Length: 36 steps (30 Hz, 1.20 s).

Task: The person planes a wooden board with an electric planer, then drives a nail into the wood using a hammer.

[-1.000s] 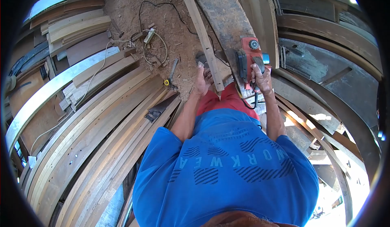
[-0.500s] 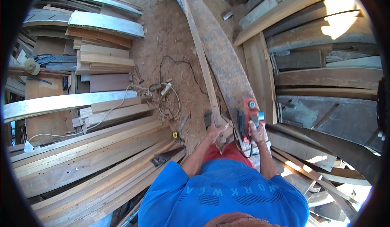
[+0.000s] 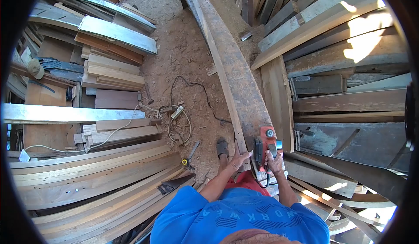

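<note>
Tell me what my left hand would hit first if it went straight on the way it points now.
Past the wooden strip it touches, your left hand would probably meet the red planer first, though depth is hard to judge.

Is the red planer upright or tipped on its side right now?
The red planer appears upright: its dial faces up toward the head camera, and the right hand grips its handle.

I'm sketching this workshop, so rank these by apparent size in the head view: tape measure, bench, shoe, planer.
Largest to smallest:
1. Bench
2. Planer
3. Shoe
4. Tape measure
The shoe and tape measure lie lower than the planer, so true sizes are unsure.
</note>
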Tool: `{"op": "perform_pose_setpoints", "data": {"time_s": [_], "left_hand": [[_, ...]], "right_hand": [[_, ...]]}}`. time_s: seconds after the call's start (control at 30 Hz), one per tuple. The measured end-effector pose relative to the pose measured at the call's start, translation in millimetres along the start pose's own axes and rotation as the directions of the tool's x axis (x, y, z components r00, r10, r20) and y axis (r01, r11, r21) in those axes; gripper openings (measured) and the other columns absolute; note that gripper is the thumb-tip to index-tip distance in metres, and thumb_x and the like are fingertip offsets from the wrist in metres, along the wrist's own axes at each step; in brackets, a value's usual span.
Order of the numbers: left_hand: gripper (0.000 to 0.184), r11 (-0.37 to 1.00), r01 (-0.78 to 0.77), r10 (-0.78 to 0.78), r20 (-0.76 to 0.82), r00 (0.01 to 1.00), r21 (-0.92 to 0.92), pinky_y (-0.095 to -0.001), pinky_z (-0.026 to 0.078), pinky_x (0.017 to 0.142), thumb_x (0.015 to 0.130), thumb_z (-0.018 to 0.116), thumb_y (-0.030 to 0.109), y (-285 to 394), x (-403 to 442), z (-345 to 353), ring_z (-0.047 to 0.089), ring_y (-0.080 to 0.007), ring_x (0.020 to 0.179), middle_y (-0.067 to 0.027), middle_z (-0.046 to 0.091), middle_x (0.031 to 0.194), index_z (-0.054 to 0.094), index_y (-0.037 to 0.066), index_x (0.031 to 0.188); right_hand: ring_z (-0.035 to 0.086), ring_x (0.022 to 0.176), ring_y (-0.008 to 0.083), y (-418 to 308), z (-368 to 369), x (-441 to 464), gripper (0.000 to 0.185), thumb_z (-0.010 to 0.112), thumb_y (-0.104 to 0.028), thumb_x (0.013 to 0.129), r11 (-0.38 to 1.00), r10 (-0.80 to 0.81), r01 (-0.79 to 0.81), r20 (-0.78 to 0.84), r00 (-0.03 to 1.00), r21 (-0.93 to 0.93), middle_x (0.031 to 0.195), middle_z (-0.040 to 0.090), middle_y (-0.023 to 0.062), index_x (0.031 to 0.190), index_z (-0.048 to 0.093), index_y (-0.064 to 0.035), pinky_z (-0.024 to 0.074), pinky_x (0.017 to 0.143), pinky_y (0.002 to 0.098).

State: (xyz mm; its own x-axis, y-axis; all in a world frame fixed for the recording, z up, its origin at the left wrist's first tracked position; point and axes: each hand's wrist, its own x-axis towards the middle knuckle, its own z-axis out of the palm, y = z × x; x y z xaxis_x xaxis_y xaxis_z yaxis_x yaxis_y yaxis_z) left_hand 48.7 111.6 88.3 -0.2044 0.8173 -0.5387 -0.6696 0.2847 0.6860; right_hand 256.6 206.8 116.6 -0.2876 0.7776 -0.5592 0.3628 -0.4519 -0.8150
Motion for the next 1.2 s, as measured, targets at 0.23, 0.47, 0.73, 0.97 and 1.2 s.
{"op": "perform_pose_setpoints", "data": {"time_s": [0.23,0.47,0.73,0.97,1.2], "left_hand": [[0.065,0.996,0.089,-0.087,0.096,0.992,-0.017,-0.0414,0.054,0.1,0.09,0.079,0.026,41,-30,12,0.065,-0.0212,0.114,-0.0075,0.066,0.12,0.047,0.007,0.143],[0.055,0.959,0.229,-0.149,0.393,0.907,-0.165,-0.0446,0.055,0.1,0.098,0.07,0.036,163,-99,99,0.065,-0.0234,0.116,-0.0087,0.065,0.122,0.049,0.007,0.14],[0.088,0.948,-0.086,0.263,0.604,0.753,-0.306,-0.0412,0.052,0.11,0.094,0.073,0.054,271,-153,140,0.056,-0.0242,0.134,-0.01,0.057,0.143,0.031,0.01,0.159],[0.103,0.855,-0.411,0.517,0.558,0.649,-0.315,-0.0405,0.052,0.11,0.085,0.086,0.041,375,-185,183,0.056,-0.0213,0.135,-0.0084,0.052,0.148,0.023,0.011,0.161],[0.13,0.817,-0.364,0.577,0.623,0.529,-0.447,-0.041,0.047,0.119,0.08,0.092,0.033,415,-198,183,0.05,-0.0226,0.141,-0.0087,0.045,0.155,-0.003,0.013,0.166]], "right_hand": [[0.047,0.136,0.0456,-109,-2,-69,0.09,0.082,-0.049,0.082,0.661,-0.342,0.308,0.091,0.935,-0.684,0.145,0.049,0.0279,0.149,0.043,-0.0027,0.0399,0.111,0.0564],[0.043,0.138,0.0495,-155,31,-143,0.105,0.086,-0.043,0.075,0.554,-0.6,0.68,0.336,0.726,-0.48,0.148,0.048,0.0277,0.155,0.037,0.0046,0.0357,0.117,0.0561],[0.058,0.129,0.0502,-315,35,-197,0.081,0.084,-0.019,0.079,0.271,-0.945,0.908,0.092,0.314,-0.32,0.142,0.058,0.0313,0.147,0.049,0.0071,0.0464,0.11,0.0537],[0.063,0.13,0.0406,-440,59,-252,0.078,0.085,-0.02,0.084,0.095,-0.994,0.958,0.023,0.105,-0.27,0.139,0.061,0.0315,0.148,0.05,0.0079,0.0479,0.109,0.0448],[0.066,0.124,0.0279,-470,85,-264,0.075,0.084,-0.018,0.087,0.118,-0.993,0.96,-0.057,0.107,-0.252,0.131,0.068,0.026,0.147,0.05,0.0102,0.0495,0.106,0.0401]]}}
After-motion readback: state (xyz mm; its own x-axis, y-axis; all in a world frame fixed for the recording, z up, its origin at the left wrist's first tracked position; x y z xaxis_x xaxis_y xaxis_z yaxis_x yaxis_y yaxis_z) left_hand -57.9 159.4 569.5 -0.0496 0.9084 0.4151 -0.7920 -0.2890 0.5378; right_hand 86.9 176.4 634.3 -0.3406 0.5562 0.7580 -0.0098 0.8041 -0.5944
